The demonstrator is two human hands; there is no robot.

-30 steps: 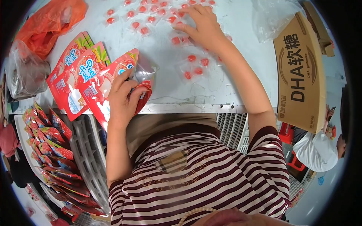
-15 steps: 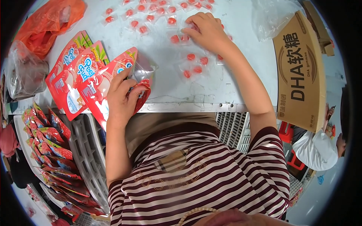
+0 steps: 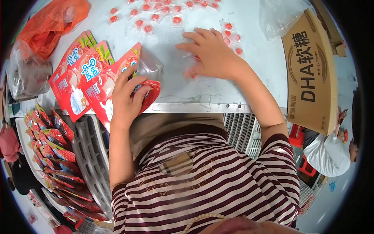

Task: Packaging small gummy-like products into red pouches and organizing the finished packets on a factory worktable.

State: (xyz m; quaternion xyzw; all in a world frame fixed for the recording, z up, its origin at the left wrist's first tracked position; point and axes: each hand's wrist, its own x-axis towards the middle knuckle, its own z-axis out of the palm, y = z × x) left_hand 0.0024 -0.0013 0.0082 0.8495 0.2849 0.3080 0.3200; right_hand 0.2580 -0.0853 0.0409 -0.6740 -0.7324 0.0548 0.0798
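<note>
Viewing this remotely, I've got the left grip (image 3: 128, 95) closed on a printed red pouch (image 3: 117, 76) near the desk's (image 3: 194, 107) front edge; its clear side faces right, lower corner poking past the metal trim. Right grip (image 3: 214, 56) is spread wide, fingers fanned and a bit blurred, over some wrapped red candies (image 3: 196, 58); can't tell if it touches them. More candies: a short column (image 3: 228, 26) just beyond that hand, running down its right side, plus a loose cluster (image 3: 177, 19) toward the far side. Room to move: I read a pale strip of desk between pouch and right grip, another from the right grip back to the trim, and a wider patch over to the cardboard box (image 3: 309, 78), which bounds the right side and juts past the near edge. Left side's tight: overlapping flat pouches (image 3: 83, 68) lie against the held one, a plastic-wrapped container (image 3: 29, 76) and orange bag (image 3: 58, 19) beyond.
</note>
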